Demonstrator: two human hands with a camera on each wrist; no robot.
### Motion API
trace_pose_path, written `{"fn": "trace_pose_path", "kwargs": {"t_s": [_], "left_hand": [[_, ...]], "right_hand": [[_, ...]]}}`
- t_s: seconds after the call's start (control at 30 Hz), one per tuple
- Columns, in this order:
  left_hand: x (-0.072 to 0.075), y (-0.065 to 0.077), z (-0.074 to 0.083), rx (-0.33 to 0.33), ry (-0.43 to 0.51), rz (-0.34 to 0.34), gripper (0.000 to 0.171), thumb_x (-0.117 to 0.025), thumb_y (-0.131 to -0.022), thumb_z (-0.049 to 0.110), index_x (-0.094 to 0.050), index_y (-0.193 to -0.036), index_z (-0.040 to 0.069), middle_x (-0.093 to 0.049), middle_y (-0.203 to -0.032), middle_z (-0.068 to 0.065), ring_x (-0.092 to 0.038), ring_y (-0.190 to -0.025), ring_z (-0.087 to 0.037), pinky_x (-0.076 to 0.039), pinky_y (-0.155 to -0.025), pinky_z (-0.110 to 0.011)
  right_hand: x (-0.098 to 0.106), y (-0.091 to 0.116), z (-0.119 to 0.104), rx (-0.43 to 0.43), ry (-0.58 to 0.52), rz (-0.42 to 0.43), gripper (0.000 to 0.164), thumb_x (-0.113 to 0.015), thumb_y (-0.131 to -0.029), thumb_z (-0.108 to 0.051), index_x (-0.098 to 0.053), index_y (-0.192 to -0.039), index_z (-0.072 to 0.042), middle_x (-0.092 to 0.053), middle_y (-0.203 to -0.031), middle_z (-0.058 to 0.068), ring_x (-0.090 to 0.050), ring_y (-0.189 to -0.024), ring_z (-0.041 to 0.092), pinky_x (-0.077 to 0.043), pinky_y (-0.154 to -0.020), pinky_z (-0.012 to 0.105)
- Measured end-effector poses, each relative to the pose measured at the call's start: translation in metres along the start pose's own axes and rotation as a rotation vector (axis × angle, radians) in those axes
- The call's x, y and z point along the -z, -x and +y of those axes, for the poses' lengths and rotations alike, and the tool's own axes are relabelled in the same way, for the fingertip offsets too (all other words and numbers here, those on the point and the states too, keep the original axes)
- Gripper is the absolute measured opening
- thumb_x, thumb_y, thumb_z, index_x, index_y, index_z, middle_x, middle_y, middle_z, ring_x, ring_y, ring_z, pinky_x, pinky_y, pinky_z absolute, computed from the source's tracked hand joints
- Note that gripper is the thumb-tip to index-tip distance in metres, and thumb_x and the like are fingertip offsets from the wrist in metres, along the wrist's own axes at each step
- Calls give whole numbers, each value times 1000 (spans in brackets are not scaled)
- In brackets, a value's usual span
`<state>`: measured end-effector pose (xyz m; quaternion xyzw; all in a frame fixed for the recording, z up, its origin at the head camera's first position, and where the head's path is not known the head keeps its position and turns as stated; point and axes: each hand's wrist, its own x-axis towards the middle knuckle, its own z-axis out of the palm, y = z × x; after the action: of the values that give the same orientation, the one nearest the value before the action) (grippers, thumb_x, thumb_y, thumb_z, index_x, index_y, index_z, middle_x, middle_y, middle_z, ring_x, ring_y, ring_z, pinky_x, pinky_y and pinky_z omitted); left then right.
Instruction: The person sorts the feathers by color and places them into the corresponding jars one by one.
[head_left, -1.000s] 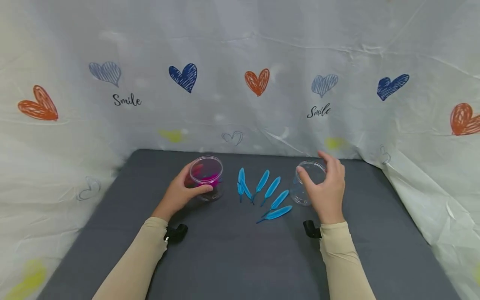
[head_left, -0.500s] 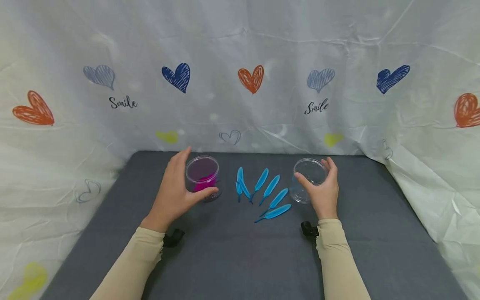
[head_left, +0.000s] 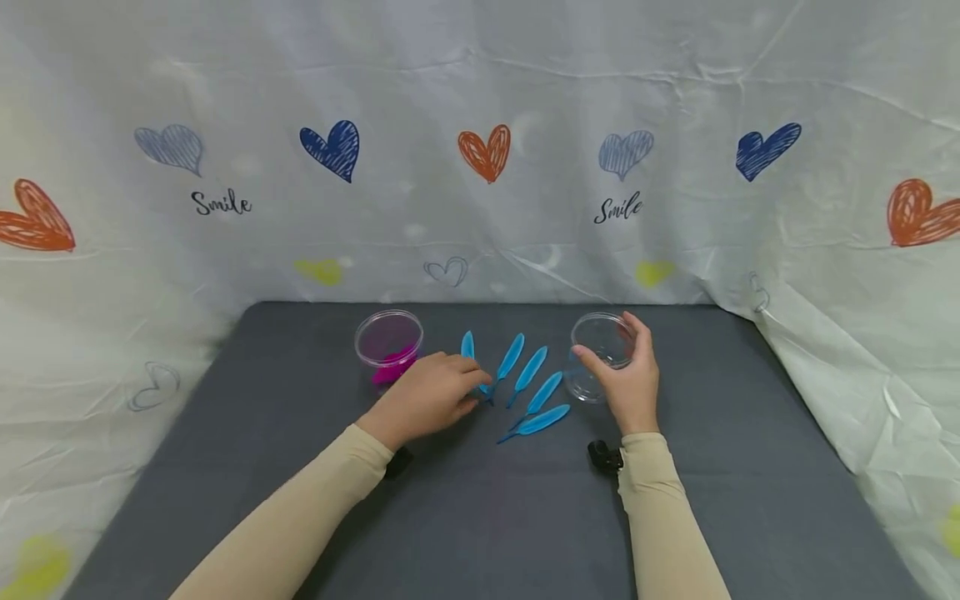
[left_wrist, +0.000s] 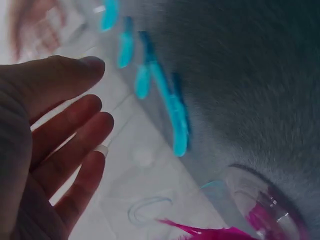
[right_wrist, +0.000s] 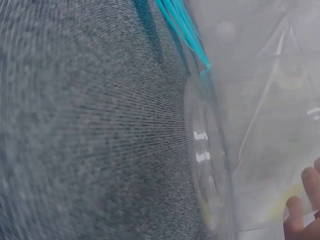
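Note:
My left hand [head_left: 427,396] is over the leftmost blue feather [head_left: 468,343], hiding part of it. The left wrist view shows its fingers [left_wrist: 72,127] loosely bent, with a gap to the thumb and nothing between them. Several more blue feathers [head_left: 531,371] are fanned out on the table to its right. A clear round jar [head_left: 363,350] with magenta feathers [head_left: 393,367] inside stands upright just behind that hand. My right hand [head_left: 633,383] holds a second clear jar [head_left: 585,387] near its rim, thumb in front and fingers around the right side; no feathers show in it.
The dark grey cloth [head_left: 480,517] covers the table. A pale sheet [head_left: 405,208] printed with hearts and "Smile" closes off the back and both sides.
My left hand has let go of the magenta feathers' jar and moved right, over the blue feathers. My right hand stays around the other jar. The head view has shifted slightly.

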<state>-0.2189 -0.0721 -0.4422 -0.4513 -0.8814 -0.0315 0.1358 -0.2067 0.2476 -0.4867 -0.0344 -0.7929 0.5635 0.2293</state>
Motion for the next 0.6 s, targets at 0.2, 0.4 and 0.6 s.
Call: {"fn": "trace_pose_path", "kwargs": {"t_s": [0.2, 0.4, 0.6], "left_hand": [[-11, -17, -3, -146, -189, -55, 14, -83, -97, 15, -83, -111, 20, -80, -106, 4, -75, -100, -13, -60, -86, -31], [-14, -24, -7, -209, -268, -104, 12, -80, -100, 14, -84, -105, 24, -75, -97, 5, -69, -89, -14, -55, -80, -29], [-24, -35, -6, -308, -353, -109, 14, -82, -98, 13, -84, -103, 26, -75, -94, 4, -69, -86, -14, -56, -82, -31]], "right_hand": [[-2, -2, 1, 10, -11, -49, 98, -94, -85, -40, -39, -165, -27, -49, -166, 3, -47, -156, 24, -37, -128, 52], [-4, -3, 1, 10, -26, -78, 97, -94, -85, -40, -40, -165, -27, -50, -165, 2, -48, -155, 24, -37, -128, 51], [-3, -5, 1, -7, -4, -38, 98, -94, -84, -45, -41, -164, -26, -52, -163, 3, -50, -152, 24, -39, -126, 53]]}}
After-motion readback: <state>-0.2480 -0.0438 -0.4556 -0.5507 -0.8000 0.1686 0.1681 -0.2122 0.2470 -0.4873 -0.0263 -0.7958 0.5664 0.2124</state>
